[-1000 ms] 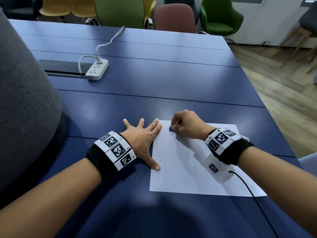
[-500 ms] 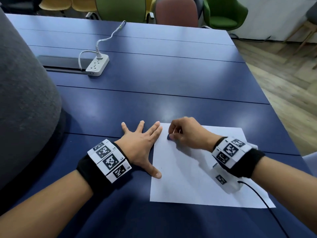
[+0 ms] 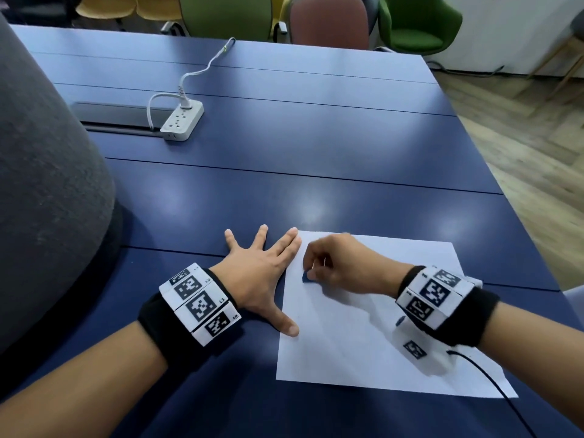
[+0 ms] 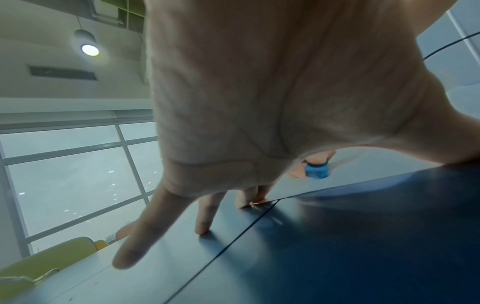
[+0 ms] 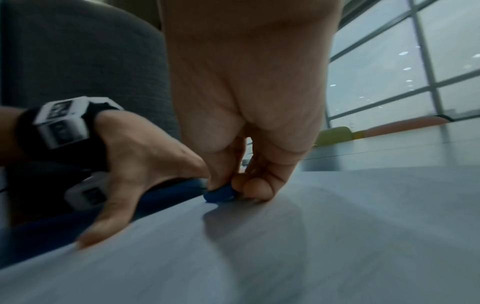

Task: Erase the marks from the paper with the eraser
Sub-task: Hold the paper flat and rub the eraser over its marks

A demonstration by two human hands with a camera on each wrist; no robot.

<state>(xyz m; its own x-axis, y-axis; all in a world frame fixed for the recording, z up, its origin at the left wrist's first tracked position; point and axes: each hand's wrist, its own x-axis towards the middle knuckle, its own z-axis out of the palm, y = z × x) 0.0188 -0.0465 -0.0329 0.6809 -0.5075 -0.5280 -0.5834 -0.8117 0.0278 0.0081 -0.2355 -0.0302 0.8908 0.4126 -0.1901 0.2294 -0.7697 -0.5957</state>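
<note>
A white sheet of paper (image 3: pixel 373 336) lies on the blue table (image 3: pixel 284 172) in front of me. My right hand (image 3: pixel 341 267) pinches a small blue eraser (image 3: pixel 307 277) between thumb and fingers and presses it on the sheet near its left edge. The eraser (image 5: pixel 219 195) also shows in the right wrist view, and it (image 4: pixel 316 170) appears past the knuckles in the left wrist view. My left hand (image 3: pixel 262 270) lies flat with fingers spread, thumb and forefinger on the paper's left edge. No marks on the sheet are plain to see.
A white power strip (image 3: pixel 181 121) with its cable lies at the back left beside a dark cable slot (image 3: pixel 110 116). A grey rounded object (image 3: pixel 44 184) stands at the left. Chairs (image 3: pixel 328 20) line the far edge. A black cable (image 3: pixel 493 384) trails from my right wrist.
My right hand has drawn the eraser back toward me along the paper's left edge. The left hand stays flat on the sheet's edge.
</note>
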